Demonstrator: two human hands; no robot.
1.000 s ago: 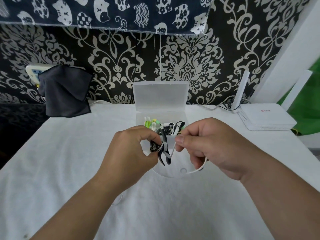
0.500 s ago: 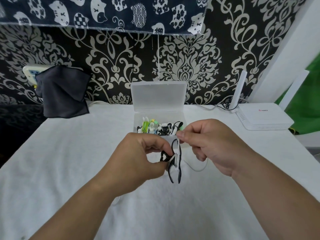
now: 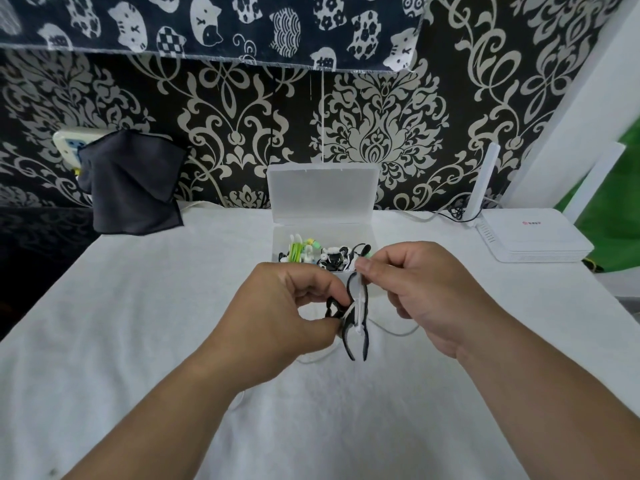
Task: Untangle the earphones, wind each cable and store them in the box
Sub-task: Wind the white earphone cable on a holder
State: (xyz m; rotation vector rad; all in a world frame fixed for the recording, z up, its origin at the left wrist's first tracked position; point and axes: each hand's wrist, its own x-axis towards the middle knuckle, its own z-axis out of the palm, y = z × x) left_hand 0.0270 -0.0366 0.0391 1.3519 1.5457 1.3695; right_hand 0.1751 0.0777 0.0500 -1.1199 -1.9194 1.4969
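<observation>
My left grip (image 3: 277,317) pinched the cable (image 3: 356,318) at 6 o'clock of the box (image 3: 277,237). My right grip (image 3: 426,296) pinched its top loop. Within 1 second the loop had lengthened, so I judged winding unfinished.

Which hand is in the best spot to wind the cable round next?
Probably the right hand: it pinches the top loop of the black-and-white cable and looks free to circle, while the left hand grips the bundle lower down and steadies it.
</observation>
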